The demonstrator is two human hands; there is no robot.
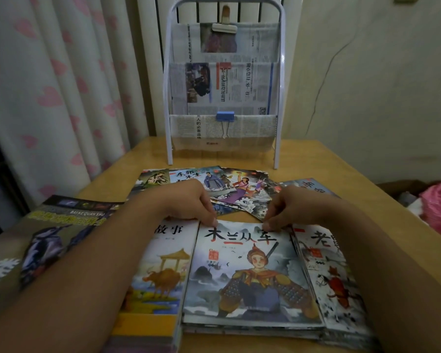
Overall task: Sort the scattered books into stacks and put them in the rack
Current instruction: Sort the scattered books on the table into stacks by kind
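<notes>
Left hand (191, 203) and right hand (290, 207) each pinch the warrior picture book's (250, 273) top edge; rack (224, 80) stands behind.

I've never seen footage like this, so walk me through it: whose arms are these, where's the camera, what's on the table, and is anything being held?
There is no machine: a head-worn camera looks down at a person's own arms. The left hand and right hand pinch the top edge of the warrior picture book, which tops a stack on the wooden table. Beside it lie an ox book, a horse book and a bird encyclopedia. More books are scattered behind, before a white rack lined with newspaper.
</notes>
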